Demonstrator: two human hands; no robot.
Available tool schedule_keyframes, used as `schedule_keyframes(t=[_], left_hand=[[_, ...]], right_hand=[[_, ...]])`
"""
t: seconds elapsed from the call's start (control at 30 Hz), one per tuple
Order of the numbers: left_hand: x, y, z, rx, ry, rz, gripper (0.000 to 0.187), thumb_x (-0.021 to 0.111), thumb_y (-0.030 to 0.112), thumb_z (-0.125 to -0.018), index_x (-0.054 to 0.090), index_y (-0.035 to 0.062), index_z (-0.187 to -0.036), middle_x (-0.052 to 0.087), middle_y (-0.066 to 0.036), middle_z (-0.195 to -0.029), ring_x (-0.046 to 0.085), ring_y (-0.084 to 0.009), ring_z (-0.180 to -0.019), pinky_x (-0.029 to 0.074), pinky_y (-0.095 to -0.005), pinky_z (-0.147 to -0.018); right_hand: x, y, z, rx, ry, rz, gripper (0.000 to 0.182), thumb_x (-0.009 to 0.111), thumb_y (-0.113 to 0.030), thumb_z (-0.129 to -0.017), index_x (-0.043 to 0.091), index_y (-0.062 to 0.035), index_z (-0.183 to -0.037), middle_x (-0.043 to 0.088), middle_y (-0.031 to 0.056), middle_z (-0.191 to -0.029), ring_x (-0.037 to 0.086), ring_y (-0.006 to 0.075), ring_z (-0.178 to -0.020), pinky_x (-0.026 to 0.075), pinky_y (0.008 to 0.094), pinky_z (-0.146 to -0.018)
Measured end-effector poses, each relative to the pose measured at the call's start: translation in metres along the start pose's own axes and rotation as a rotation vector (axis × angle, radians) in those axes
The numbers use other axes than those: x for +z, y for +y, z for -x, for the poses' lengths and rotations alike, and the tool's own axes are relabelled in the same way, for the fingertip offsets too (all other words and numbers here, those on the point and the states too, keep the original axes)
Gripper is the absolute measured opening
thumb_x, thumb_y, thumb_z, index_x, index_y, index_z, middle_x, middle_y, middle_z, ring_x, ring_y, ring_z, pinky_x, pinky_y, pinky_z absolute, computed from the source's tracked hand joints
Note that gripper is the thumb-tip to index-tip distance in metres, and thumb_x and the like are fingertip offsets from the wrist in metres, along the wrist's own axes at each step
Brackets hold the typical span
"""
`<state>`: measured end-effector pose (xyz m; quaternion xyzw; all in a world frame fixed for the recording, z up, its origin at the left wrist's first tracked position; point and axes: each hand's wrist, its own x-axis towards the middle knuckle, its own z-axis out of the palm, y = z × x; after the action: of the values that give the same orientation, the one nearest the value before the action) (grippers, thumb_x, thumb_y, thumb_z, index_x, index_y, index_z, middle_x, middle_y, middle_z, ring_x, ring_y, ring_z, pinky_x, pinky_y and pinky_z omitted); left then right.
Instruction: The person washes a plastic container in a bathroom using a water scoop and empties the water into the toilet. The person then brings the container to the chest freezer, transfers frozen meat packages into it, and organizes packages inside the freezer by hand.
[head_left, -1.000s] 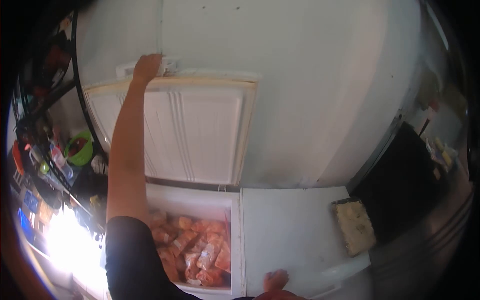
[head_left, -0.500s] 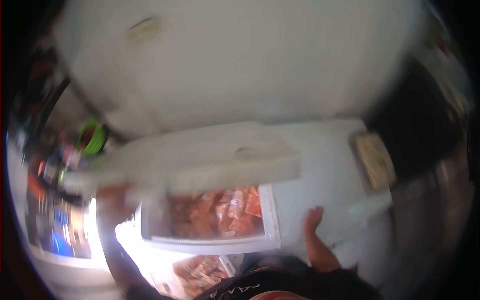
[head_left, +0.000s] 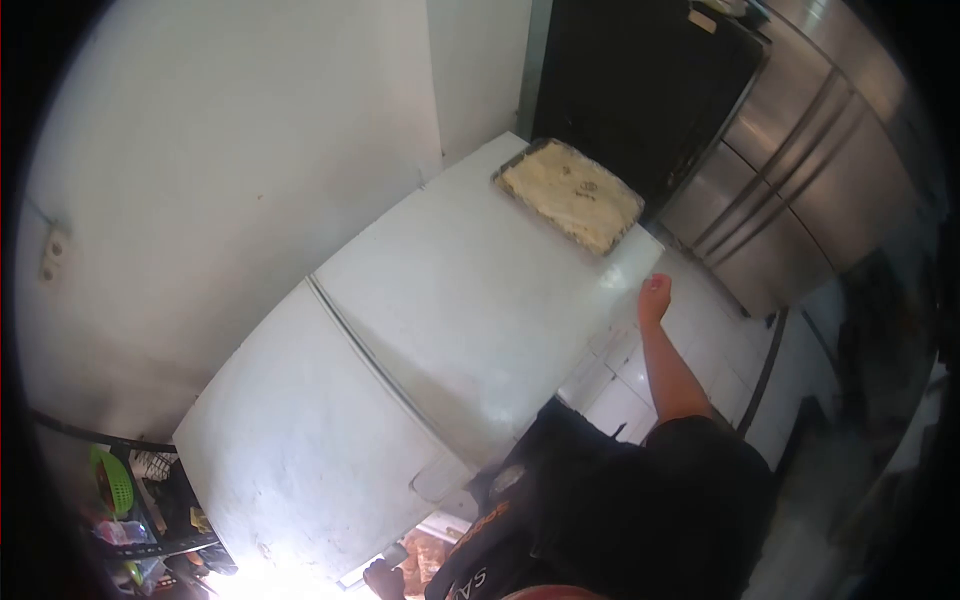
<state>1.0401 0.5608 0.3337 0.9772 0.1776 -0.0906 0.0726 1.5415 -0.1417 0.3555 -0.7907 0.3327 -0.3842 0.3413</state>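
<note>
A white chest freezer [head_left: 440, 290] has both lids down. My left hand [head_left: 383, 578] is low at its front edge, partly cut off by the frame, with fingers curled against a small greyish thing [head_left: 395, 553] that I cannot identify. Beside that hand, orange-red bagged packs [head_left: 426, 560] show partly, between the freezer and my dark shirt. My right hand [head_left: 655, 290] hangs off the freezer's right front corner, fingers loosely curled and nothing visible in them.
A tray wrapped in film with pale yellowish contents [head_left: 575, 195] lies on the right lid. Behind stand a white wall [head_left: 250, 130] and a black panel [head_left: 640, 90]. A steel refrigerator [head_left: 800, 180] is at the right. Green basket [head_left: 115, 480] at lower left.
The left freezer lid, raised before over the orange-red bags, is now down. My view has swung to the right. My right hand has moved off the lid to beyond the freezer's edge.
</note>
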Motion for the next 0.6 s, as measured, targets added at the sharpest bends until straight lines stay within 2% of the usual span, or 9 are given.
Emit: schedule_keyframes(t=[0.17,0.23,0.3,0.33,0.4,0.43,0.47,0.5,0.6], left_hand=[[0.019,0.059,-0.035,-0.384,-0.178,-0.23,0.017,0.068,0.024,-0.07,0.063,0.009,-0.077,0.067,-0.015,-0.083,0.063,-0.036,-0.074,0.049,-0.049,-0.062],[0.033,0.096,-0.064,-0.567,-0.176,-0.318,0.019,0.07,0.026,-0.069,0.063,0.0105,-0.078,0.067,-0.014,-0.085,0.063,-0.0353,-0.074,0.049,-0.0493,-0.063],[0.052,0.137,-0.099,-0.667,-0.019,-0.299,0.021,0.071,0.028,-0.069,0.064,0.0119,-0.08,0.068,-0.012,-0.087,0.064,-0.0346,-0.074,0.049,-0.0495,-0.063],[0.014,0.205,-0.134,-0.652,0.28,-0.076,0.027,0.062,0.021,-0.077,0.063,-0.0008,-0.092,0.063,-0.019,-0.092,0.06,-0.0373,-0.089,0.047,-0.0471,-0.081],[-0.039,0.356,-0.218,-0.594,-0.025,0.244,0.02,0.06,0.014,-0.078,0.064,-0.0012,-0.09,0.06,-0.018,-0.084,0.057,-0.0369,-0.078,0.046,-0.0474,-0.071],[-0.03,0.402,-0.245,0.074,0.204,0.376,0.019,0.06,0.014,-0.079,0.064,-0.0006,-0.091,0.061,-0.019,-0.085,0.059,-0.0359,-0.079,0.047,-0.0447,-0.071],[-0.043,0.473,-0.288,-0.139,-0.115,0.85,0.023,0.061,0.017,-0.08,0.064,-0.0002,-0.095,0.064,-0.019,-0.089,0.061,-0.0339,-0.083,0.048,-0.0423,-0.074],[-0.022,0.522,-0.319,-0.021,-0.216,0.948,0.029,0.062,0.022,-0.084,0.063,-0.0014,-0.101,0.065,-0.02,-0.097,0.063,-0.0323,-0.09,0.049,-0.0401,-0.079],[-0.035,0.654,-0.392,0.07,-0.234,1.148,0.048,0.06,0.034,-0.09,0.052,0.0017,-0.125,0.064,-0.019,-0.107,0.067,-0.0297,-0.087,0.051,-0.0361,-0.081]], right_hand=[[0.114,-0.007,-0.186,-0.133,-0.202,0.081,0.024,0.06,-0.023,-0.082,0.062,-0.0049,-0.098,0.066,0.0132,-0.093,0.063,0.033,-0.089,0.048,0.0414,-0.081],[0.169,-0.008,-0.249,-0.178,-0.521,0.186,0.034,0.058,-0.032,-0.086,0.065,-0.0033,-0.101,0.066,0.0154,-0.105,0.061,0.0343,-0.1,0.047,0.0413,-0.087],[0.204,-0.025,-0.282,-0.13,-0.742,0.219,0.05,0.053,-0.046,-0.089,0.064,-0.0025,-0.112,0.063,0.0181,-0.115,0.057,0.0342,-0.112,0.043,0.0398,-0.094],[0.225,-0.023,-0.296,-0.114,-0.872,0.23,0.057,0.049,-0.052,-0.09,0.063,-0.0018,-0.116,0.062,0.0204,-0.118,0.055,0.0344,-0.115,0.042,0.0395,-0.096],[0.256,-0.021,-0.313,-0.028,-0.998,0.273,0.066,0.046,-0.057,-0.09,0.061,0.0005,-0.118,0.06,0.0217,-0.121,0.054,0.0339,-0.117,0.04,0.0389,-0.098],[0.26,-0.027,-0.312,0.085,-1.066,0.293,0.074,0.043,-0.063,-0.09,0.059,0.0028,-0.121,0.059,0.023,-0.123,0.053,0.0334,-0.12,0.038,0.0383,-0.1],[0.257,-0.037,-0.309,0.08,-1.105,0.299,0.074,0.043,-0.063,-0.09,0.059,0.0028,-0.121,0.059,0.023,-0.123,0.053,0.0334,-0.12,0.038,0.0383,-0.1],[0.25,-0.053,-0.307,0.101,-1.123,0.301,0.08,0.041,-0.066,-0.089,0.057,0.0046,-0.123,0.058,0.0235,-0.125,0.052,0.0324,-0.121,0.037,0.0375,-0.1],[0.228,-0.069,-0.306,0.177,-1.231,0.201,0.082,0.048,-0.064,-0.088,0.049,0.0047,-0.132,0.051,0.0168,-0.134,0.047,0.027,-0.124,0.031,0.0333,-0.105]])
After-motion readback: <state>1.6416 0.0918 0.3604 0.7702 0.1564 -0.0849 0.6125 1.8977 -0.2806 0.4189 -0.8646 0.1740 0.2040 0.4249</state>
